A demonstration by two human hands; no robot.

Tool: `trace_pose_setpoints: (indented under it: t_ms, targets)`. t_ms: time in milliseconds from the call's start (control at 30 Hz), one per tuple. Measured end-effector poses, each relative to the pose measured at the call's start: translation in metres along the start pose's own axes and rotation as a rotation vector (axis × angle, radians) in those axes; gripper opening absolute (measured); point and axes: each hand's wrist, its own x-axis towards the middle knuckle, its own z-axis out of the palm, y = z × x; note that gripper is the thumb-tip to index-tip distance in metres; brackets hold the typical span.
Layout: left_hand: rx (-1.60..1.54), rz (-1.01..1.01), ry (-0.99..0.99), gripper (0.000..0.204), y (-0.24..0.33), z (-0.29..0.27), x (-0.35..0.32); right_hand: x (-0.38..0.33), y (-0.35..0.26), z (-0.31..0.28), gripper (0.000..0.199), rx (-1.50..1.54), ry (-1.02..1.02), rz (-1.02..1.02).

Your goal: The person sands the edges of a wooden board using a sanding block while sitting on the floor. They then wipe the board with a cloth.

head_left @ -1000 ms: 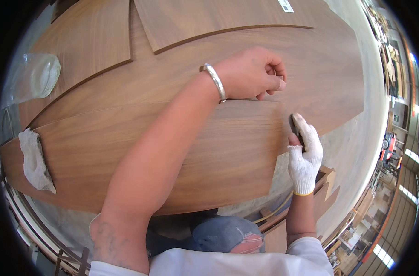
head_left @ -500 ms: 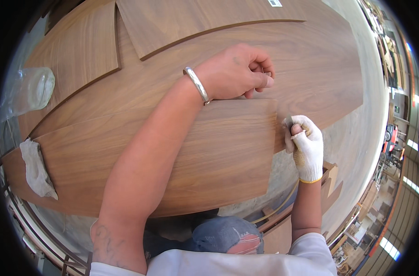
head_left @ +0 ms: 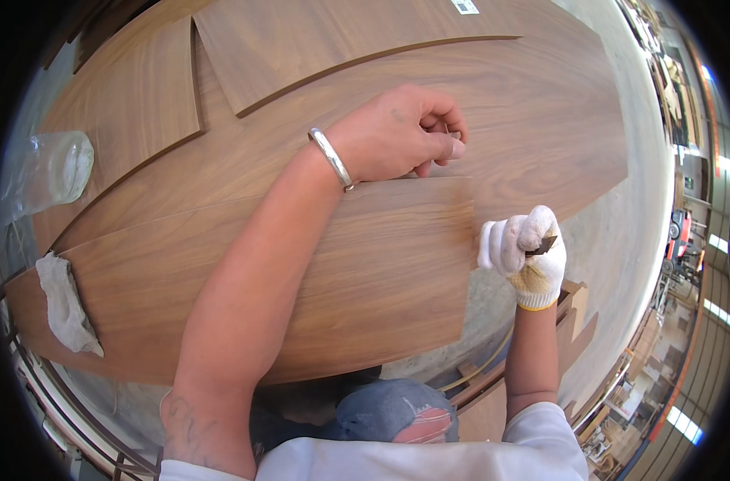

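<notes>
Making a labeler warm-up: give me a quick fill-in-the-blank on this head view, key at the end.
1. The silver-coloured bangle is on the person's ____ wrist.
2. The white glove on the right hand has a cuff edged in ____.
3. The small dark piece is held in the ____ hand.
4. The number of the person's hands wearing a glove is ____.

Missing words: left; yellow; right; one.
</notes>
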Motion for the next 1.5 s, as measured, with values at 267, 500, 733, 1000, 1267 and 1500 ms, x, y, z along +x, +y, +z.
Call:
trace_pose_setpoints:
  t_ms: [267,500,733,1000,1267,1500]
  targets:
    - [0.006,-0.017,0.024,0.012,0.002,0.002,0.000,0.001,-0.015,0.001,0.020,-0.361,0.191,0.225]
    - [0.003,-0.012,0.019,0.012,0.001,0.002,0.000,0.039,-0.024,0.038,0.016,-1.499,0.214,0.203]
    - [0.002,0.002,0.016,0.013,0.000,0.002,-0.001,0.058,-0.024,0.048,0.023,-1.830,0.088,0.183]
    - [-0.008,-0.008,0.009,0.012,-0.001,0.003,0.000,0.068,-0.031,0.045,0.022,-1.980,-0.078,0.152]
    - [0.016,-0.020,0.018,0.012,-0.001,0.002,-0.001,0.075,-0.036,0.037,0.020,-1.966,-0.156,0.189]
    - [0.020,-0.013,0.026,0.012,0.000,0.003,-0.002,0.073,-0.035,0.034,0.019,-1.941,-0.129,0.195]
